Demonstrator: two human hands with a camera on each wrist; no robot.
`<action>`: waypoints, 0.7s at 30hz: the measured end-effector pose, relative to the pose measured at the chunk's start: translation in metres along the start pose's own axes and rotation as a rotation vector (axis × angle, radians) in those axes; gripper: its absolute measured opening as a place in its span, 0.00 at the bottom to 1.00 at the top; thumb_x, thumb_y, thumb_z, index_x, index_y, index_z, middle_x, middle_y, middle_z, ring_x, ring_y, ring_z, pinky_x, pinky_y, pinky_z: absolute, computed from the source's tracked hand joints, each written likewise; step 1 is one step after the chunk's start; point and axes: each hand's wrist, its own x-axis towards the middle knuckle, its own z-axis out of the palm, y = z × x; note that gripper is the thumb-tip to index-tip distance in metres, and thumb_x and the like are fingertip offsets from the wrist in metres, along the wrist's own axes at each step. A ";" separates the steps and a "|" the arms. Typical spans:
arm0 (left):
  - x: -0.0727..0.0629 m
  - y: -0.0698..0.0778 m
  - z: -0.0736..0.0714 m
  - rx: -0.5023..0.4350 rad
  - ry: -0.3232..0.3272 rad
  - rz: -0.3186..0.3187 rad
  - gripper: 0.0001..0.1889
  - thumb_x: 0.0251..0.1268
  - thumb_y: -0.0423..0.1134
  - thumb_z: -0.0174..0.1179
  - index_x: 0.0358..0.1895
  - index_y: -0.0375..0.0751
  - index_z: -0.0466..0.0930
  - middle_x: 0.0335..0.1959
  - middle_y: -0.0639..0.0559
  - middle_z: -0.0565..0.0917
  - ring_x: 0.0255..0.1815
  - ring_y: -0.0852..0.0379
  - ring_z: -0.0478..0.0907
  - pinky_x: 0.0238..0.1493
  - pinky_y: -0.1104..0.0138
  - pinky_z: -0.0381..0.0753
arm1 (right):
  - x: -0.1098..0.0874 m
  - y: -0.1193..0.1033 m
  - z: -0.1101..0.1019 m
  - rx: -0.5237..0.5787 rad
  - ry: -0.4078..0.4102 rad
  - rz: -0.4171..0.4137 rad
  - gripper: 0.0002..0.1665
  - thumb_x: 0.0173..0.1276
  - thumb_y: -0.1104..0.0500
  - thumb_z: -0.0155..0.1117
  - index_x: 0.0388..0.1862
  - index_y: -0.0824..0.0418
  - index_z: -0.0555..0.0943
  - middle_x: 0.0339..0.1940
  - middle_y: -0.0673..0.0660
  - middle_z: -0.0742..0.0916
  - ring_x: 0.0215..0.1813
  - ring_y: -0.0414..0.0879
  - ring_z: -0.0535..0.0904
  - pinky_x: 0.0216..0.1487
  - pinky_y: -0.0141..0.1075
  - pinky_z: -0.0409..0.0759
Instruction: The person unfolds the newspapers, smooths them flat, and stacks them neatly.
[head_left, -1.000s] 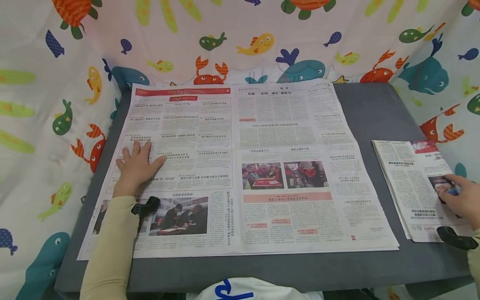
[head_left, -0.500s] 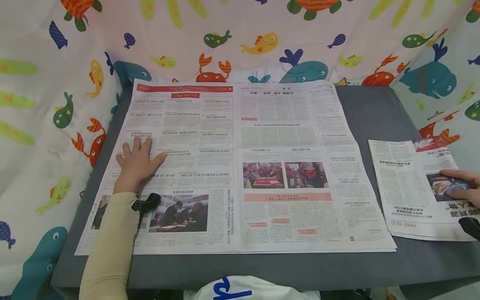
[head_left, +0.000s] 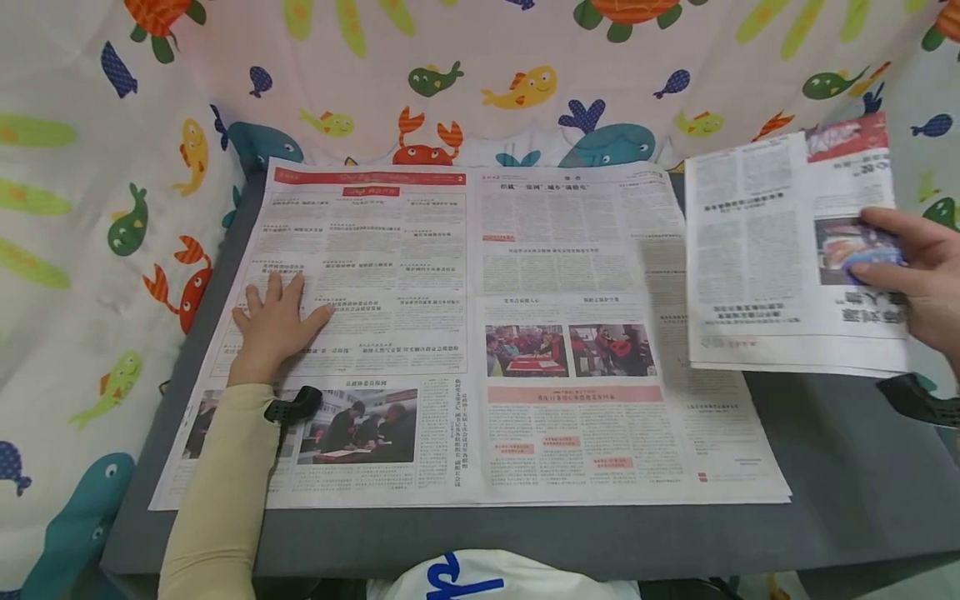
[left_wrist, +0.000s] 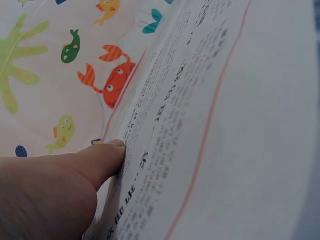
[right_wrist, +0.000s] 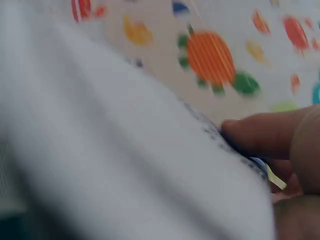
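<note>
A large newspaper [head_left: 555, 275] lies spread open on the grey table, its two pages side by side. On its left page rests my left hand [head_left: 276, 329], fingers spread; the left wrist view shows the thumb [left_wrist: 102, 160] against the printed sheet. My right hand [head_left: 918, 271] grips the right edge of a smaller folded newspaper [head_left: 750, 258] with a red block and a photo on its face. This folded newspaper is raised over the table's right side and overlaps the spread newspaper's right edge in the head view. In the right wrist view the folded newspaper [right_wrist: 165, 150] is blurred.
The grey table [head_left: 847, 483] has its front edge close to the person's white shirt [head_left: 510, 575]. A curtain [head_left: 360, 92] printed with sea animals stands behind the table and along both sides. Each wrist wears a black strap.
My right hand has picked the folded newspaper up from the table's right side and moved it upward and to the left. The left hand stays in place on the spread newspaper.
</note>
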 end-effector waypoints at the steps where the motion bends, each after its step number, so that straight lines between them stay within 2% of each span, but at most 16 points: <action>1: 0.000 0.000 0.000 0.000 0.002 0.001 0.47 0.72 0.60 0.53 0.83 0.37 0.45 0.82 0.27 0.35 0.79 0.17 0.24 0.70 0.22 0.28 | 0.005 -0.007 0.018 0.053 -0.008 0.018 0.34 0.74 0.69 0.59 0.77 0.51 0.71 0.61 0.43 0.76 0.47 0.32 0.81 0.34 0.23 0.84; 4: -0.001 0.000 -0.001 0.000 0.002 0.005 0.47 0.72 0.61 0.53 0.83 0.38 0.45 0.82 0.27 0.35 0.79 0.18 0.24 0.70 0.22 0.27 | 0.015 -0.026 0.074 -0.068 -0.035 0.151 0.38 0.72 0.59 0.65 0.79 0.42 0.68 0.61 0.43 0.74 0.46 0.35 0.80 0.35 0.26 0.85; 6: -0.002 -0.001 -0.001 -0.001 0.003 0.006 0.47 0.71 0.60 0.53 0.83 0.38 0.45 0.82 0.27 0.35 0.79 0.18 0.24 0.70 0.22 0.27 | 0.021 -0.032 0.110 -0.077 -0.095 0.206 0.40 0.71 0.57 0.68 0.78 0.39 0.67 0.62 0.45 0.73 0.48 0.38 0.81 0.37 0.29 0.87; 8: -0.003 -0.003 0.000 0.000 0.005 0.004 0.47 0.71 0.60 0.54 0.83 0.37 0.45 0.82 0.27 0.35 0.79 0.17 0.25 0.69 0.21 0.28 | 0.027 -0.034 0.149 -0.042 -0.167 0.224 0.39 0.72 0.58 0.67 0.79 0.41 0.67 0.62 0.47 0.73 0.49 0.40 0.81 0.40 0.31 0.87; 12: -0.004 -0.006 0.001 0.003 0.011 -0.003 0.47 0.72 0.59 0.54 0.83 0.37 0.45 0.82 0.27 0.36 0.79 0.17 0.25 0.70 0.22 0.28 | 0.035 -0.030 0.221 0.134 -0.284 0.217 0.37 0.75 0.68 0.59 0.80 0.49 0.66 0.66 0.53 0.72 0.52 0.41 0.83 0.44 0.32 0.87; 16: -0.004 -0.005 0.002 -0.004 0.026 0.003 0.47 0.72 0.59 0.55 0.83 0.38 0.46 0.83 0.27 0.37 0.80 0.18 0.26 0.70 0.22 0.27 | 0.043 -0.012 0.276 0.197 -0.338 0.208 0.37 0.76 0.72 0.55 0.80 0.53 0.64 0.69 0.59 0.72 0.53 0.42 0.82 0.45 0.32 0.87; 19: -0.002 -0.003 0.003 -0.006 0.036 0.008 0.47 0.71 0.60 0.55 0.83 0.38 0.47 0.83 0.27 0.37 0.80 0.18 0.26 0.70 0.22 0.28 | 0.047 0.017 0.306 0.153 -0.358 0.234 0.37 0.76 0.71 0.55 0.81 0.55 0.63 0.71 0.62 0.72 0.54 0.43 0.80 0.46 0.30 0.86; 21: -0.002 -0.001 0.003 -0.006 0.038 0.007 0.47 0.71 0.60 0.54 0.83 0.38 0.47 0.83 0.28 0.38 0.80 0.18 0.26 0.71 0.22 0.28 | 0.048 0.038 0.319 0.086 -0.378 0.273 0.38 0.76 0.70 0.56 0.82 0.56 0.61 0.72 0.64 0.72 0.56 0.45 0.80 0.46 0.30 0.85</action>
